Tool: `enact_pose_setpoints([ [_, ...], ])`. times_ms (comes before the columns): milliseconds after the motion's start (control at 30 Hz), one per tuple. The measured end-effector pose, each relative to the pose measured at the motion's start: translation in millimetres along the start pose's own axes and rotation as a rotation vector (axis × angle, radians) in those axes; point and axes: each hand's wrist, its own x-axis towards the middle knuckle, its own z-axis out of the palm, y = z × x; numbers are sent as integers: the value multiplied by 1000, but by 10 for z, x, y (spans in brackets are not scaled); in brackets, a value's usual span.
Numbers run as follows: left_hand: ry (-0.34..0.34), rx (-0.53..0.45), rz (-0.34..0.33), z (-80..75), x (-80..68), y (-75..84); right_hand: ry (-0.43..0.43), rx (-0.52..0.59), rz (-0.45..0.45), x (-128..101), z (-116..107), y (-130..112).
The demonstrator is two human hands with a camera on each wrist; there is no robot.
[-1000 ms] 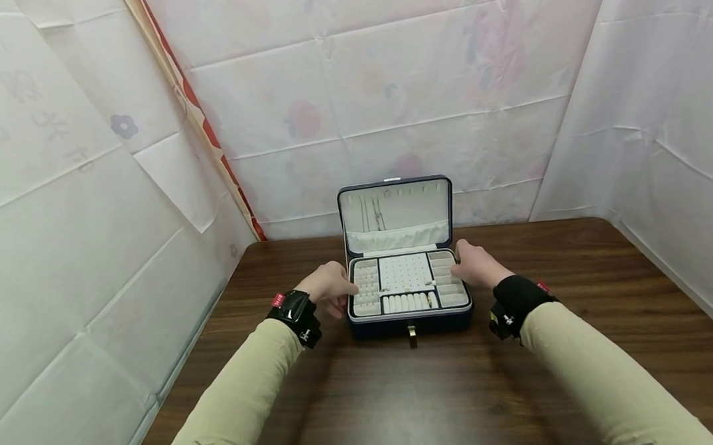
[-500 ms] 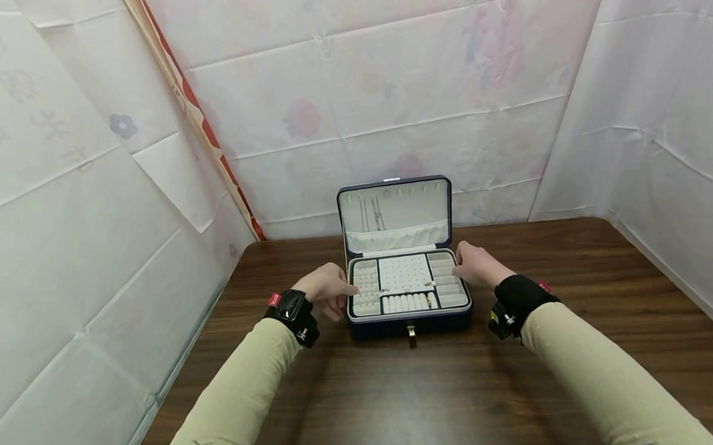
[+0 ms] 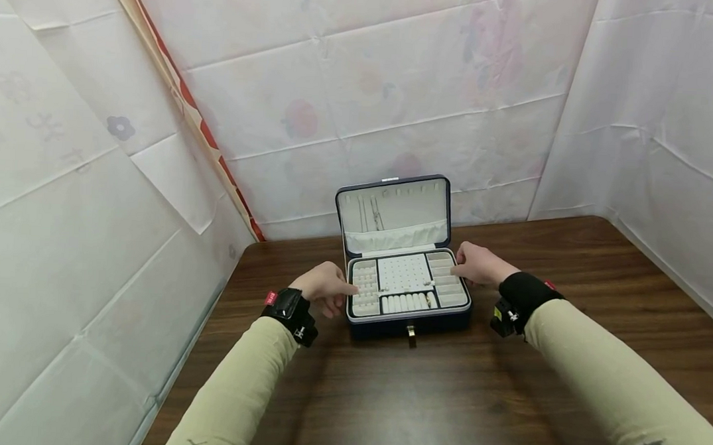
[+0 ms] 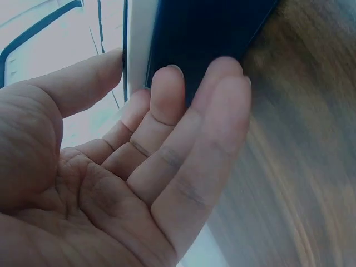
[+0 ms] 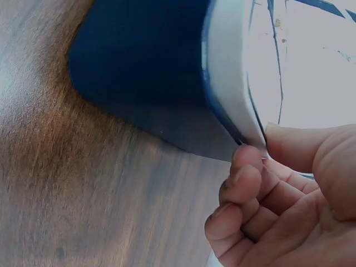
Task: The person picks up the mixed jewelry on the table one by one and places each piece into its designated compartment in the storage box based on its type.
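Note:
A dark blue jewelry box stands on the table with its lid raised. Its pale tray has side compartments, a dotted earring panel and ring rolls. My left hand is at the left side; the left wrist view shows its thumb at the inner edge and fingers along the blue outer wall. On the right side, my right hand pinches the rim, thumb inside and index finger outside. Thin necklaces hang inside the lid.
The box is on a brown wood-grain table, near its back edge. White patterned sheeting hangs behind and on both sides. A metal clasp juts from the box front. Small jewelry pieces sit in the tray.
Both hands stay at the box sides, with only slight shifts of the wrists. The box and its contents keep their place; the head view has shifted a little.

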Motion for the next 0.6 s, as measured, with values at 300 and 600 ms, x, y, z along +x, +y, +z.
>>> enact_pose_setpoints([
  [300,21,-63,8,-231,-12,-26,-76,59,15,-53,-100,-14],
  [600,29,-267,17,-518,-3,79,-196,158,67,-123,-166,63],
])
